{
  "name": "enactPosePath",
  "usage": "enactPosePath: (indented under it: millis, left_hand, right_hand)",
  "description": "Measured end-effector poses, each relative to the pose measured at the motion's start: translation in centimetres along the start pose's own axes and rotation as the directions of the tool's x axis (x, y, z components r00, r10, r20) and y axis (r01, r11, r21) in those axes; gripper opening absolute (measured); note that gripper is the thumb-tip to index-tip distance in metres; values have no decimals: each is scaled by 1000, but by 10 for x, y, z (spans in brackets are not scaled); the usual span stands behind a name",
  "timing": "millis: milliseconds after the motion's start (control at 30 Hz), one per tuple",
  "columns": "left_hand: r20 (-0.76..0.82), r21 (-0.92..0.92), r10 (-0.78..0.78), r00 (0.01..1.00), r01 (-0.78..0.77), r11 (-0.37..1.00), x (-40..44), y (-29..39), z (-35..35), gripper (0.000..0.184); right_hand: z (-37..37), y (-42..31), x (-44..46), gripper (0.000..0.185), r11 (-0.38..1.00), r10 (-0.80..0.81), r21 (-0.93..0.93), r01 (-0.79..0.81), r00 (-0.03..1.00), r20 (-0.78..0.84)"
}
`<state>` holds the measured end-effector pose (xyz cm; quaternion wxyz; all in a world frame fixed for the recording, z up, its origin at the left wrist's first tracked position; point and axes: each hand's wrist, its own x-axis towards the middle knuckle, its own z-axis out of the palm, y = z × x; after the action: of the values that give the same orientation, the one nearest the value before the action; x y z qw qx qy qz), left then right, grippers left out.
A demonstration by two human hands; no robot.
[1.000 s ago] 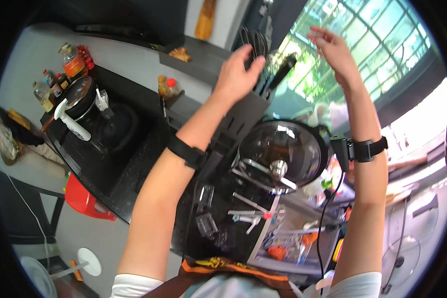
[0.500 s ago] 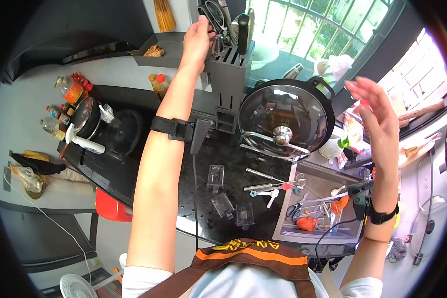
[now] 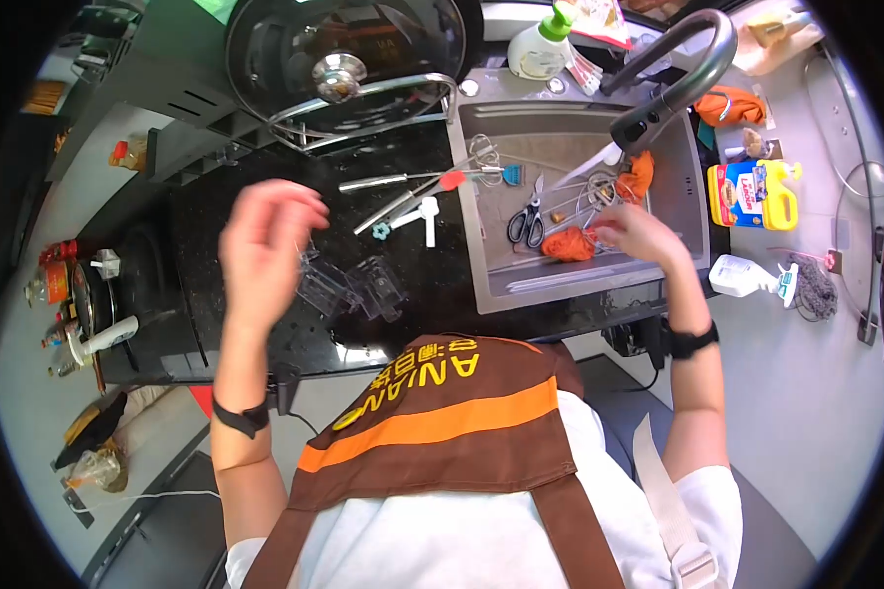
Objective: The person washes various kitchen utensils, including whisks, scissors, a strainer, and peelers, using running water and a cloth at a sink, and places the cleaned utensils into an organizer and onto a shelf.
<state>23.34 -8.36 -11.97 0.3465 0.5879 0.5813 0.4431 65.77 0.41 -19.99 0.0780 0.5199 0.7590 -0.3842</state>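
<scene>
My left hand (image 3: 265, 245), blurred, hangs over the black counter beside some clear plastic boxes (image 3: 375, 287), its fingers loosely apart and holding nothing. Over the sink (image 3: 692, 187) is my right hand (image 3: 640, 234). Its fingertips are at the right side of an orange mesh bundle (image 3: 568, 244); whether they grip anything is unclear. Black-handled scissors (image 3: 526, 226) lie left of the bundle. A wire whisk (image 3: 483, 149) and a white plastic piece (image 3: 429, 211) lie near the sink's left edge. Another orange bundle (image 3: 638, 175) rests further back in the sink.
A glass-lidded pan (image 3: 383, 49) stands behind the counter's utensils, next to a metal rack (image 3: 363, 90). The dark faucet (image 3: 673, 93) arches over the sink. Right of it are a yellow bottle (image 3: 754, 194) and a white spray bottle (image 3: 742, 277). A green-topped bottle (image 3: 538, 51) stands behind.
The view has swung down and right toward the sink. My left hand has left the utensil holder and come back over the counter; my right hand has moved down over the sink.
</scene>
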Motion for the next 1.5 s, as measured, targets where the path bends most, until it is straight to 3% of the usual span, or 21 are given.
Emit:
enactPosePath:
  millis: [33,133,200,300,433,533,600,667,700,733,767,800,867,933,1000,1100,1167,1200,1267,1333,1500]
  left_hand:
    - [167,48,-147,975,141,989,-9,-4,24,8]
    - [550,231,-99,829,-37,972,-22,-21,93,16]
    - [693,294,-170,701,-59,954,-24,-26,133,23]
    - [666,390,-259,700,-31,920,-22,-46,183,26]
    - [231,614,-191,954,9,789,-7,-84,220,27]
    - [-25,668,-166,986,140,731,19,-113,228,30]
    - [-40,688,-185,982,161,708,30,-121,235,34]
    - [-117,768,61,991,52,638,38,-125,245,43]
    - [-101,777,32,994,59,627,41,-132,251,52]
    - [-109,781,34,993,65,621,44,-134,256,52]
    - [-72,789,-1,997,57,612,48,-134,261,56]
    - [-37,796,-33,999,49,603,52,-135,266,59]
    - [-83,803,-1,997,67,593,60,-141,271,54]
    - [-61,821,-124,990,120,558,65,-145,272,34]
    - [-69,826,-57,996,89,556,63,-143,267,23]
    - [-12,827,64,998,-27,562,64,-128,257,27]
    - [19,825,145,989,-97,557,63,-114,259,25]
    - [52,819,225,973,-171,548,65,-105,260,23]
    - [103,808,135,986,-162,566,62,-97,267,18]
    - [121,780,170,978,-200,593,63,-86,274,17]
    - [190,789,149,970,-241,565,72,-87,285,21]
  right_hand:
    - [20,28,24,23,997,61,-50,-55,990,131]
    - [59,52,95,24,947,265,-272,-172,896,357]
    - [140,115,158,26,897,-97,-395,201,959,267]
    - [174,85,179,24,879,-5,-462,114,973,230]
    - [208,78,189,28,879,-42,-446,170,958,283]
    - [210,87,181,29,900,-57,-384,208,928,369]
    - [191,97,183,29,904,-31,-374,208,904,427]
    - [165,110,186,26,971,-171,-74,229,873,456]
    - [160,120,192,37,963,-119,271,-5,891,438]
    - [147,111,187,47,753,-139,644,-132,925,353]
    - [132,101,183,58,391,-118,898,-204,956,269]
    - [117,84,182,58,393,-131,899,-194,956,263]
    - [93,42,185,68,155,-166,976,-151,970,176]
    - [85,9,186,61,169,-114,971,-166,976,187]
    - [90,-14,190,46,220,42,956,-193,981,188]
    - [96,-27,180,45,201,84,979,-43,996,27]
    - [97,-26,166,43,186,116,953,238,958,-262]
    - [92,-26,157,43,194,103,950,246,958,-269]
    - [80,-22,134,41,117,143,956,271,947,-286]
    - [73,-13,125,41,114,210,975,193,954,-213]
    - [70,8,133,36,-113,290,993,26,957,8]
